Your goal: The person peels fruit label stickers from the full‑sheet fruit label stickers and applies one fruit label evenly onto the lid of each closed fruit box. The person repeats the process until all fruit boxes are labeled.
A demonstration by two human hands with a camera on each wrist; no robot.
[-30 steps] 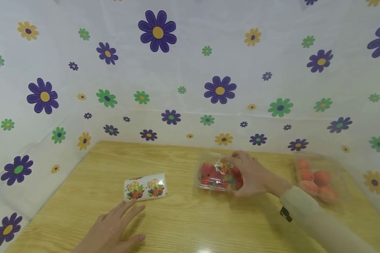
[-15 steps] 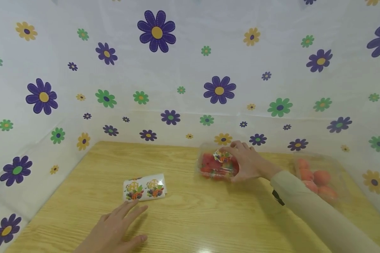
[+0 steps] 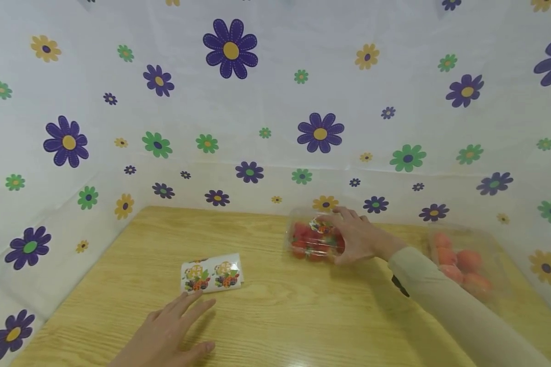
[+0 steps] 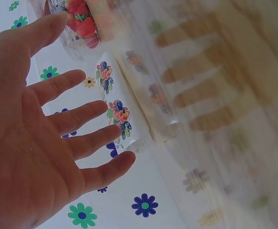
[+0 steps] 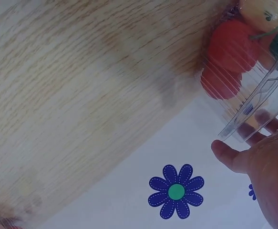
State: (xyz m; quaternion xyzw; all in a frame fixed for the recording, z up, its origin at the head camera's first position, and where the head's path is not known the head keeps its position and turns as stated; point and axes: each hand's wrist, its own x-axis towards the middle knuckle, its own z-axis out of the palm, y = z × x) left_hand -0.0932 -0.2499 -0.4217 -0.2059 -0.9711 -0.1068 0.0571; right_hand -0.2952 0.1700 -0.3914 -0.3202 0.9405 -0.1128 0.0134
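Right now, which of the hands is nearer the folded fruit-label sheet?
Left. The left hand has its fingertips at the near edge of the folded fruit-label sheet; contact is unclear. The right hand grips the clear strawberry box, farther off to the sheet's right.

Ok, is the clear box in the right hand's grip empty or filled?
Not empty: red fruit shows through the wall of the clear box in the head and right wrist views. How full, I cannot tell.

Fruit-print labels (image 3: 227,275), lettering unreadable: at least 2 on white sheet (image 3: 211,272), 1 on clear box (image 3: 320,248).
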